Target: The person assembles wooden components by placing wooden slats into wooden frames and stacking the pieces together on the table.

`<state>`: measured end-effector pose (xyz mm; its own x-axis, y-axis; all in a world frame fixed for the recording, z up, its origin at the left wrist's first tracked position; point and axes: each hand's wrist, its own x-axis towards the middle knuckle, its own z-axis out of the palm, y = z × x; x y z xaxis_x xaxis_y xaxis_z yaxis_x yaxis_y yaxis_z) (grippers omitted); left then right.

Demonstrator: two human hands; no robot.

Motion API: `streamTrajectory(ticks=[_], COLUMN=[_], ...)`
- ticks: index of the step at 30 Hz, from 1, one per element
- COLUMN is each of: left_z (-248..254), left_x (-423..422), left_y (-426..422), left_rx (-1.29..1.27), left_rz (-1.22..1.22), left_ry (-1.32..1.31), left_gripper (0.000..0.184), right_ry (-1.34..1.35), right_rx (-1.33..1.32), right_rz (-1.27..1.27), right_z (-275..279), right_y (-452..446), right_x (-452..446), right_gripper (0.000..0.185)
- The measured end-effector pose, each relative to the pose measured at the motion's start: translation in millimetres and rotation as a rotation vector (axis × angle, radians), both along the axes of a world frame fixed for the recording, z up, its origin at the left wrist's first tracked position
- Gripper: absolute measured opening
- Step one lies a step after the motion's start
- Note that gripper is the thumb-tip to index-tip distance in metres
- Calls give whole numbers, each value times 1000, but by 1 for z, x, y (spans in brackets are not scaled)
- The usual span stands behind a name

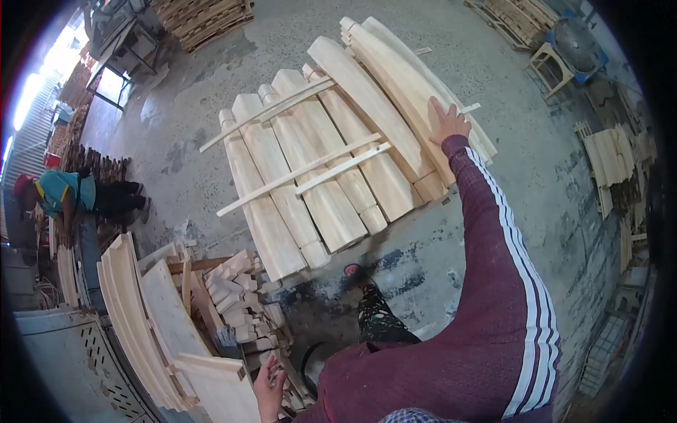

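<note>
My right hand (449,123) lies with spread fingers on a curved wooden board (395,81) at the right of a large stack of pale boards. Three thin wooden strips (300,174) cross the lower layer of shaped boards (310,204) to its left. At the bottom, my left hand (269,388) is raised with fingers loosely bent and apart, and nothing shows in it. Close beside that hand are a wooden piece with a squared end (211,363) and a heap of short wooden blocks (236,296).
Long curved boards (137,317) lean at the lower left, near a metal cabinet (77,359). A person (70,194) in a teal shirt is at the far left. A fan (577,44) stands by a stool (550,67) at the upper right. More wood (610,162) lies along the right.
</note>
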<state>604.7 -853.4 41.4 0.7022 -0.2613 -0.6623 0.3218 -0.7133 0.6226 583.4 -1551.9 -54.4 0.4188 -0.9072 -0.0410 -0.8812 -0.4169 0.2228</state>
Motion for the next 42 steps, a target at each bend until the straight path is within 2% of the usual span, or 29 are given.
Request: streamTrajectory(ticks=[1, 5, 7, 8, 10, 12, 14, 15, 17, 19, 20, 21, 23, 24, 26, 28, 30, 31, 33, 34, 36, 38, 40, 42], left_z=[-1, -16, -25, -25, -27, -53, -60, -43, -29, -35, -24, -21, 27, 39, 56, 64, 71, 77, 97, 107, 104, 109, 110, 110], left_x=[7, 33, 38, 41, 48, 52, 57, 59, 64, 79, 84, 94, 98, 96, 95, 90, 84, 73, 42, 26, 5, -26, -57, -85], left_y=[-5, -18, -27, -38, -79, -121, -172, -203, -255, -283, -293, -297, -280, -262, -215, -148, -73, -40, 22, 49, 114, 168, 215, 255], left_rx=[1, 8, 20, 20, -112, -468, -663, -715, -764, -1017, -1084, -1280, -1380, -1382, -1370, -1390, -1404, -1410, -1388, -1368, -1469, -1418, -1408, -1391], left_rz=[-2, -136, -283, -285, -322, -259, -270, -327, -408, -314, -110, 15, 312, 327, 597, 756, 860, 945, 1066, 1164, 1157, 1276, 1308, 1335], left_ry=[0, -125, -179, -169, -102, 16, 255, 336, 372, 507, 592, 673, 517, 506, 245, 135, 24, -60, -181, -269, -336, -519, -630, -730], left_gripper=[50, 51, 51, 51, 51, 52, 57, 62, 64, 67, 66, 67, 64, 64, 59, 54, 54, 53, 53, 52, 51, 52, 50, 49], right_ry=[17, -72, -457, -448, -972, -1330, -1424, -1409, -1419, -1469, -1531, -1511, -1406, -1367, -951, -646, -766, -752, -1138, -1140, -1353, -1357, -1366, -1303], right_rx=[101, 70, 280, 282, 816, 1252, 1527, 1537, 1672, 1810, 1917, 1941, 1972, 1984, 1960, 1455, 1294, 1307, 635, 647, 199, 142, 351, 427], right_rz=[-23, 24, 180, 177, 268, 54, -332, -349, -225, -210, -192, -199, -108, -73, 17, 616, 851, 888, 1099, 1135, 1445, 1658, 1803, 1871], right_z=[-3, 22, 39, 46, 68, 98, 100, 95, 80, 83, 84, 75, 63, 66, 129, 178, 216, 228, 242, 243, 236, 230, 211, 211], right_y=[-7, -32, -66, -68, -62, 9, 69, 89, 124, 173, 194, 207, 228, 238, 267, 283, 287, 311, 376, 413, 502, 594, 679, 744], right_x=[3, -11, -39, -55, -79, -99, -124, -134, -141, -126, -118, -115, -105, -97, -65, -31, -29, -31, -49, -58, -72, -93, -108, -126], right_gripper=[114, 105, 89, 89, 69, 62, 58, 58, 54, 51, 48, 48, 48, 48, 47, 43, 37, 37, 28, 28, 20, 13, 18, 32])
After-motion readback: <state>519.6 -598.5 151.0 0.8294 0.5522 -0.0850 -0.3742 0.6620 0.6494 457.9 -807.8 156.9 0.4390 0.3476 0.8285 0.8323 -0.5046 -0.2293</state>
